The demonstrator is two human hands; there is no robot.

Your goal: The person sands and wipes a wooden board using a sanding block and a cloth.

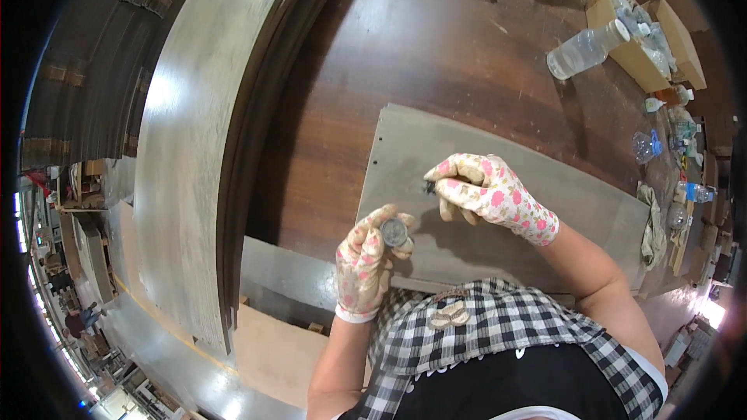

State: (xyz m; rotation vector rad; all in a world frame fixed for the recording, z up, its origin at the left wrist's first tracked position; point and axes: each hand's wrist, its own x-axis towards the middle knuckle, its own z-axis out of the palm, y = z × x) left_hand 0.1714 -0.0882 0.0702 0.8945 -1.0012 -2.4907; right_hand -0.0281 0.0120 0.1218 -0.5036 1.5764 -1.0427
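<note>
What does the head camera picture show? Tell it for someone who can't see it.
A person in flowered gloves works on a grey board on a brown table. The left hand holds a small round metal piece; the right hand pinches something small and dark against the board.

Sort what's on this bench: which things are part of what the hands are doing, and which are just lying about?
In use:
- left hand, holding a small round metal piece
- right hand, pinching a small dark part
- grey panel under both hands

Lying about:
- clear plastic bottle
- cardboard box
- crumpled rag
- stacked boards
</note>
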